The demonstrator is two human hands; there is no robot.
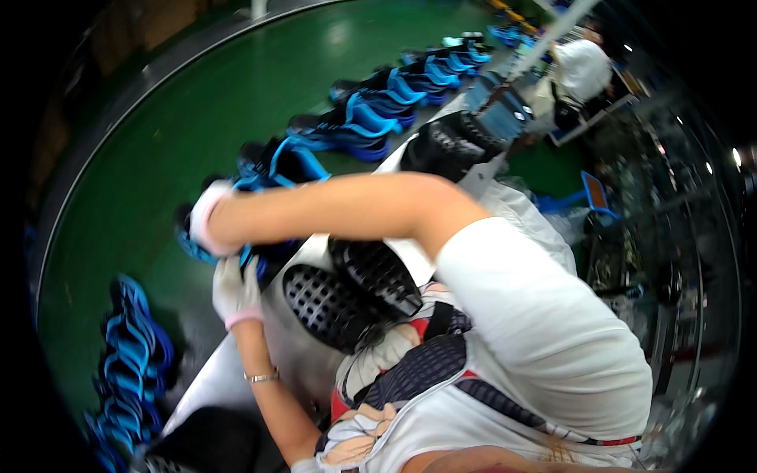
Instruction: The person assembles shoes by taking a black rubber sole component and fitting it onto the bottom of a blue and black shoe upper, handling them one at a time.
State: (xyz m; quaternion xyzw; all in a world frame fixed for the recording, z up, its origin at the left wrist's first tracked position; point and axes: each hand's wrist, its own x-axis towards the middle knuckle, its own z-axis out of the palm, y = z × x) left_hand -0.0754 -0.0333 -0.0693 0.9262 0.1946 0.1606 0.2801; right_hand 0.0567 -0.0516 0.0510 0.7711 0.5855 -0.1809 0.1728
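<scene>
My right arm reaches across to the left, over the row of shoes. My right hand [210,206], in a white glove with a pink cuff, is beside a blue and black shoe [188,236]; its fingers are hidden and blurred. Just below it, my left hand [236,290], gloved the same way, has its thumb and fingers around a blue edge of a shoe, partly covered by my right arm. Two black perforated sole-shaped pieces [327,307] lie side by side on the pale ledge [272,335] in front of my body.
Blue and black shoes [347,126] stand in a row along the green belt [197,102], with several more [134,355] at the lower left. A black container-like object [449,146] sits on the ledge. Farther right, a person in a white cap [582,69] works near shelves.
</scene>
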